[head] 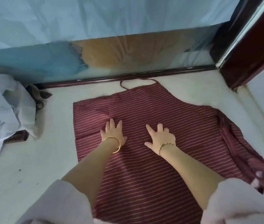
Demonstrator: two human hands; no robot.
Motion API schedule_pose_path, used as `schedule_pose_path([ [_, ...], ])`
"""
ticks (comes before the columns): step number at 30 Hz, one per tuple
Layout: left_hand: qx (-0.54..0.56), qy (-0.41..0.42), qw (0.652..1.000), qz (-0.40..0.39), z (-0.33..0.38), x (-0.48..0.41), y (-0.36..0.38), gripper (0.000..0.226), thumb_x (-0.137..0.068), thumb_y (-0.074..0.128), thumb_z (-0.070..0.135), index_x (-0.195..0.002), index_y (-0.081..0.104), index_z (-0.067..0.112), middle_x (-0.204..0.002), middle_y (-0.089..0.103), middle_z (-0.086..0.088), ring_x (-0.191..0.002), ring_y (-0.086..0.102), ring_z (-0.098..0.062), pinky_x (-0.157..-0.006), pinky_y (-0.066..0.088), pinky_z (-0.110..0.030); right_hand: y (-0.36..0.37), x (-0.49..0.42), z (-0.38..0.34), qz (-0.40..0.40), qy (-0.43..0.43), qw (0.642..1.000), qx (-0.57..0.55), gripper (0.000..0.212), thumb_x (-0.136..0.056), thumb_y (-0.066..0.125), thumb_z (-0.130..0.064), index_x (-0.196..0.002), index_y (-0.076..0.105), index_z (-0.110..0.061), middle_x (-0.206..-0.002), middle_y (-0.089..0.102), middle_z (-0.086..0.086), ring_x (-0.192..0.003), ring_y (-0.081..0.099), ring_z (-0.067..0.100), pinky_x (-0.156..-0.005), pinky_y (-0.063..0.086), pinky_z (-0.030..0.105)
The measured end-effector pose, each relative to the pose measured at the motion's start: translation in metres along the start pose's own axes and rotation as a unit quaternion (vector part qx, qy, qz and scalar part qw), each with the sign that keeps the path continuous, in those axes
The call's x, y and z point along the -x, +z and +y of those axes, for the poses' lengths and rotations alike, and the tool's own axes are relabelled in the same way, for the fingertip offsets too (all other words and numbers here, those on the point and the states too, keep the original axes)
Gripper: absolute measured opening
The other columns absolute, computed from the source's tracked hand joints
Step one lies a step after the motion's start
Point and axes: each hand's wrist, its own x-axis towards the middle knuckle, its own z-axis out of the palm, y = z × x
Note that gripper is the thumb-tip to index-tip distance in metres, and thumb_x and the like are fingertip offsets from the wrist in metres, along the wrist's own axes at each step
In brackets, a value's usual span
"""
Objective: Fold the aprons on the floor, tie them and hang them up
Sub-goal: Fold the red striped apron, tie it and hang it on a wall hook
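Note:
A dark red apron [168, 110] with thin pale stripes lies spread flat on the pale floor [36, 159]. Its neck strap [137, 80] loops at the far end, by the wall. The apron's right side is bunched, with its ties [247, 152] rumpled there. My left hand [113, 131] rests flat on the cloth, fingers straight and spread. A little to its right, my right hand [160, 138] presses down on the apron with spread fingers too. Neither hand grips anything.
A crumpled white cloth [7, 110] with a white strap lies at the left, with a brown patterned cloth [39, 96] behind it. A dark baseboard [95, 80] runs under a plastic-covered wall. A dark red door frame [244, 50] stands at the right.

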Motion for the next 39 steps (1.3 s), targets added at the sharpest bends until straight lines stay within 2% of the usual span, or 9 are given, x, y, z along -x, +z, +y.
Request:
schedule_pose_path([
  [3,-0.057,0.003,0.996,0.063,-0.015,-0.028,-0.019,0.076,-0.092,0.050,0.048,-0.150,0.006,0.027,-0.158,-0.006,-0.012,-0.145,-0.001,-0.031,-0.115,0.010,-0.052,-0.007,-0.021,-0.005,0.013,0.028,0.998,-0.050,0.080,-0.089,0.047,-0.058,-0.150,0.001,-0.033,-0.149,0.015,0.014,-0.126,0.036,0.031,-0.087,0.048,0.037],
  [6,-0.068,0.067,0.975,0.201,-0.011,-0.032,-0.025,0.051,-0.092,0.052,0.037,-0.136,0.037,0.018,-0.144,0.030,-0.012,-0.128,0.038,-0.030,-0.105,0.037,-0.044,-0.017,-0.044,-0.002,0.029,0.017,0.996,-0.082,0.077,-0.092,0.049,-0.050,-0.150,0.002,-0.032,-0.157,0.007,0.008,-0.135,0.024,0.034,-0.097,0.044,0.041],
  [9,0.007,0.109,0.986,0.128,-0.003,-0.016,-0.013,0.052,-0.094,0.050,0.040,-0.138,0.033,0.020,-0.140,0.029,-0.009,-0.108,0.055,-0.027,-0.087,0.052,-0.039,-0.022,-0.049,0.003,0.011,-0.005,0.985,-0.171,0.071,-0.095,0.051,-0.035,-0.150,0.008,-0.030,-0.158,0.008,0.003,-0.142,0.017,0.035,-0.109,0.033,0.045],
  [16,0.009,0.121,0.988,0.091,-0.005,-0.009,-0.014,0.056,-0.096,0.046,0.036,-0.144,0.027,0.016,-0.152,0.019,-0.012,-0.135,0.031,-0.031,-0.105,0.038,-0.044,-0.011,0.012,0.000,0.120,-0.046,0.976,-0.173,0.050,-0.094,0.051,-0.012,-0.141,0.038,-0.022,-0.139,0.040,0.002,-0.123,0.044,0.020,-0.097,0.048,0.032],
  [21,0.057,0.299,0.951,0.048,0.010,0.051,-0.002,0.016,-0.091,0.058,0.031,-0.097,0.056,0.017,-0.110,0.049,-0.001,-0.097,0.055,-0.019,-0.087,0.048,-0.032,0.013,0.059,-0.001,0.077,-0.040,0.976,-0.200,0.031,-0.094,0.047,-0.010,-0.123,0.053,-0.022,-0.122,0.047,-0.003,-0.086,0.055,0.013,-0.077,0.051,0.029],
  [26,-0.172,0.370,0.910,-0.066,0.017,0.112,0.029,0.043,-0.084,0.050,0.062,-0.069,0.046,0.021,-0.075,0.057,0.005,-0.065,0.052,-0.017,-0.055,0.038,-0.028,0.030,0.091,0.007,0.022,-0.078,0.984,-0.159,0.024,-0.094,0.046,-0.012,-0.116,0.054,-0.019,-0.117,0.047,0.000,-0.087,0.058,0.020,-0.078,0.049,0.033],
  [30,-0.237,0.412,0.878,-0.053,0.010,0.144,0.068,0.042,-0.084,0.051,0.060,-0.092,0.053,0.019,-0.099,0.057,0.001,-0.079,0.056,-0.022,-0.069,0.050,-0.035,0.043,0.118,0.015,0.026,-0.091,0.982,-0.164,0.023,-0.094,0.046,-0.010,-0.113,0.055,-0.019,-0.115,0.047,0.000,-0.089,0.059,0.022,-0.081,0.049,0.035],
  [35,-0.182,0.350,0.919,0.001,0.009,0.154,0.099,0.034,-0.092,0.052,0.036,-0.120,0.044,0.018,-0.116,0.045,-0.004,-0.105,0.050,-0.024,-0.071,0.042,-0.035,0.060,0.157,0.025,0.059,-0.108,0.973,-0.193,0.018,-0.092,0.046,-0.010,-0.102,0.059,-0.019,-0.108,0.052,-0.002,-0.087,0.059,0.022,-0.081,0.049,0.036],
  [39,-0.101,0.290,0.950,0.058,0.018,0.160,0.102,0.015,-0.096,0.041,0.020,-0.109,0.050,0.018,-0.107,0.052,-0.005,-0.101,0.052,-0.026,-0.077,0.046,-0.039,0.059,0.184,0.030,0.004,-0.120,0.972,-0.203,0.027,-0.086,0.056,-0.049,-0.097,0.056,-0.025,-0.099,0.055,-0.008,-0.088,0.056,0.014,-0.080,0.049,0.033],
])
